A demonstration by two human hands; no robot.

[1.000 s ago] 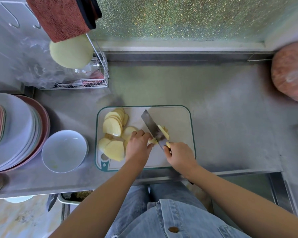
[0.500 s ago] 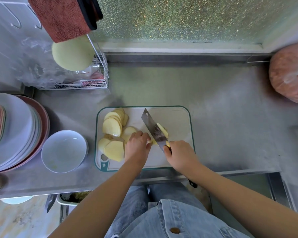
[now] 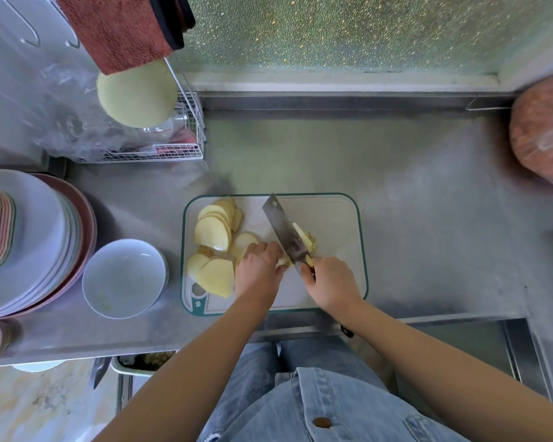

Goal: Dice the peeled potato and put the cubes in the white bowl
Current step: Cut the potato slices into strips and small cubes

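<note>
On the steel counter lies a white cutting board (image 3: 329, 218) with a green rim. Several pale potato slices (image 3: 212, 233) are spread over its left half. With curled fingers, my left hand (image 3: 258, 269) holds down a small stack of slices (image 3: 283, 262) near the board's middle. My right hand (image 3: 331, 282) grips the handle of a cleaver (image 3: 281, 229), whose blade runs along the right of that stack. Cut potato strips (image 3: 307, 239) lie right of the blade, one stuck to it. The white bowl (image 3: 125, 278) stands left of the board and holds no potato.
A stack of plates (image 3: 29, 240) sits at the far left beside the bowl. A wire rack (image 3: 186, 135) with plastic wrap and a pale round thing stands behind. A pink bagged item (image 3: 543, 129) rests at the far right. The counter's front edge runs just below the board.
The cleaver's blade has shifted slightly along the held slices. Both hands stay in nearly the same place on the board.
</note>
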